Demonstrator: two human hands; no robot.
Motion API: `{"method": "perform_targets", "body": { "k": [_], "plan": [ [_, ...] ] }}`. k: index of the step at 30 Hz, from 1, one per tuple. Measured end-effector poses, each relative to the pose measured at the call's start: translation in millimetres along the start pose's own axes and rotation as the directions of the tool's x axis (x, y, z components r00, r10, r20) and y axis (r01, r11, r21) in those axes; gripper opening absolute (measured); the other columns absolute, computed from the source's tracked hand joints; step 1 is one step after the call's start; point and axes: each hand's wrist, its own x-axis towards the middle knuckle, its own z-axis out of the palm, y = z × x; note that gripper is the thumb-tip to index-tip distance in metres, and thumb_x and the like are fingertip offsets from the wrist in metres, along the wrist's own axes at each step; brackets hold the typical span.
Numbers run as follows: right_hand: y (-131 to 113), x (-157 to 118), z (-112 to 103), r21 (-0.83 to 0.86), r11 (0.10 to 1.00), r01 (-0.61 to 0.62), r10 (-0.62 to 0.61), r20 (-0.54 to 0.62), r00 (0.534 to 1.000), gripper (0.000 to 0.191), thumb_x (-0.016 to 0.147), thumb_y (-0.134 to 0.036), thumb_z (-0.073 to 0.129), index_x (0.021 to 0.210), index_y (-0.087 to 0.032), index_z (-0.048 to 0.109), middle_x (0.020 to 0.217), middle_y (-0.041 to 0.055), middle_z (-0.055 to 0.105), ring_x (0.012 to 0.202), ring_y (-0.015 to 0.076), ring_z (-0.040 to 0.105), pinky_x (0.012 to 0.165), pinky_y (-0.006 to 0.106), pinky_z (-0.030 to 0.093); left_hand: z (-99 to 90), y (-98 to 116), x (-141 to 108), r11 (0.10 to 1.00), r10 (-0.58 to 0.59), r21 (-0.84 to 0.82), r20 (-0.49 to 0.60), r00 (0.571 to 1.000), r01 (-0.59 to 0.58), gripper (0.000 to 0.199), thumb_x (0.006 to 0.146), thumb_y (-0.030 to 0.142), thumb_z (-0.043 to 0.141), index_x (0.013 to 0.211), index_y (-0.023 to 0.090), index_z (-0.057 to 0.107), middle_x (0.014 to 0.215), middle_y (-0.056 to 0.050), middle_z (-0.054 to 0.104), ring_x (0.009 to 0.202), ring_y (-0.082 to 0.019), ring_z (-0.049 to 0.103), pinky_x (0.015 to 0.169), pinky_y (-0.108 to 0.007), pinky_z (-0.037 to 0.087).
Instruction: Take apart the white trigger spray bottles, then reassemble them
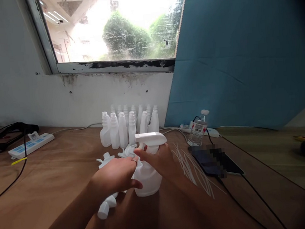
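Observation:
A white plastic spray bottle (148, 182) stands upright on the table in front of me, with a white trigger spray head (151, 139) at its top, nozzle to the left. My right hand (162, 160) is wrapped round the spray head and bottle neck. On the left side of the bottle, my left hand (116, 173) grips its shoulder, thumb on the front; some of its fingertips are hidden. Loose white trigger heads (104, 209) lie around and behind my left hand, partly covered by it. Several open-necked white bottles (114, 132) stand in rows behind.
Thin white tubes (194, 170) lie right of my right hand. Farther right are dark phones (207, 161) with cables and a clear water bottle (197, 131). A power strip (33, 145) and black cables lie at left. A wall and window (123, 34) rise behind.

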Motion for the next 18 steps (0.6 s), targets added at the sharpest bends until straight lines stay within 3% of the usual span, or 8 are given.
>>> {"method": "perform_targets", "body": {
  "k": [2, 4, 8, 11, 13, 14, 16, 18],
  "plan": [
    [0.5, -1.8, -4.3, 0.036, 0.999, -0.023, 0.022, 0.021, 1.000, 0.034, 0.065, -0.047, 0.075, 0.065, -0.017, 0.061, 0.060, 0.0010, 0.065, 0.059, 0.0159, 0.063, 0.057, 0.025, 0.050, 12.0, -3.6, 12.9, 0.997, 0.072, -0.021, 0.054, 0.996, -0.071, 0.035, 0.070, 0.044, 0.071, 0.095, 0.022, 0.062, 0.093, -0.003, 0.070, 0.084, -0.025, 0.066, 0.065, -0.029, 0.045],
    [6.3, -4.6, -9.6, 0.089, 0.995, -0.039, 0.034, 0.058, 0.998, 0.036, 0.064, -0.049, 0.077, 0.068, -0.016, 0.062, 0.064, 0.0025, 0.067, 0.062, 0.0175, 0.064, 0.059, 0.027, 0.051, 25.8, -5.9, 19.0, 0.994, 0.093, -0.053, 0.016, 0.996, -0.092, 0.034, 0.068, 0.046, 0.071, 0.089, 0.021, 0.063, 0.088, -0.003, 0.070, 0.081, -0.026, 0.066, 0.063, -0.029, 0.046],
    [30.8, -13.6, -22.0, 0.297, 0.951, 0.081, -0.142, 0.189, 0.972, 0.047, 0.068, -0.051, 0.075, 0.100, -0.019, 0.062, 0.095, 0.0079, 0.069, 0.093, 0.0245, 0.066, 0.079, 0.035, 0.054, 43.8, -17.4, 5.4, 0.984, 0.071, -0.147, -0.222, 0.973, -0.105, 0.034, 0.069, 0.039, 0.071, 0.097, 0.021, 0.065, 0.091, -0.003, 0.070, 0.082, -0.024, 0.066, 0.070, -0.029, 0.048],
    [54.5, -20.5, -28.4, 0.369, 0.899, 0.237, -0.288, 0.091, 0.953, 0.048, 0.082, -0.050, 0.063, 0.120, -0.025, 0.049, 0.122, 0.0092, 0.058, 0.113, 0.0243, 0.057, 0.095, 0.040, 0.048, 43.8, -41.6, -15.8, 0.950, 0.018, -0.272, -0.436, 0.900, -0.151, 0.044, 0.076, 0.038, 0.068, 0.117, 0.026, 0.059, 0.104, -0.002, 0.068, 0.089, -0.020, 0.064, 0.074, -0.026, 0.049],
    [72.2, -24.0, -29.9, 0.320, 0.909, 0.266, -0.294, 0.039, 0.955, 0.040, 0.090, -0.046, 0.053, 0.124, -0.027, 0.044, 0.127, 0.0089, 0.053, 0.109, 0.0214, 0.058, 0.094, 0.039, 0.048, 40.3, -66.5, -26.0, 0.944, -0.077, -0.304, -0.577, 0.813, -0.127, 0.043, 0.080, 0.041, 0.064, 0.119, 0.025, 0.057, 0.105, -0.003, 0.066, 0.088, -0.018, 0.063, 0.072, -0.025, 0.049],
    [81.4, -25.3, -30.1, 0.266, 0.930, 0.253, -0.272, 0.036, 0.962, 0.036, 0.092, -0.044, 0.050, 0.123, -0.027, 0.044, 0.126, 0.0087, 0.053, 0.103, 0.0198, 0.060, 0.092, 0.038, 0.049, 38.4, -81.3, -28.8, 0.949, -0.130, -0.300, -0.651, 0.748, -0.096, 0.043, 0.080, 0.043, 0.065, 0.118, 0.024, 0.058, 0.104, -0.003, 0.066, 0.088, -0.018, 0.063, 0.073, -0.025, 0.049],
    [99.5, -26.8, -30.4, 0.107, 0.970, 0.220, -0.226, 0.052, 0.973, 0.030, 0.093, -0.039, 0.049, 0.119, -0.026, 0.045, 0.117, 0.0080, 0.057, 0.095, 0.0181, 0.061, 0.088, 0.037, 0.049, 35.3, -115.0, -30.8, 0.948, -0.254, -0.318, -0.762, 0.596, -0.002, 0.048, 0.076, 0.046, 0.068, 0.116, 0.022, 0.060, 0.108, -0.004, 0.065, 0.093, -0.020, 0.062, 0.078, -0.027, 0.050],
    [115.3, -26.5, -31.5, -0.073, 0.971, 0.228, -0.223, 0.071, 0.972, 0.024, 0.093, -0.035, 0.050, 0.114, -0.024, 0.048, 0.107, 0.0070, 0.060, 0.092, 0.0181, 0.060, 0.088, 0.037, 0.047, 34.2, -152.8, -30.6, 0.886, -0.450, -0.452, -0.781, 0.433, 0.104, 0.058, 0.075, 0.048, 0.068, 0.123, 0.020, 0.056, 0.109, -0.004, 0.065, 0.089, -0.019, 0.064, 0.079, -0.028, 0.050]
  ]
}}
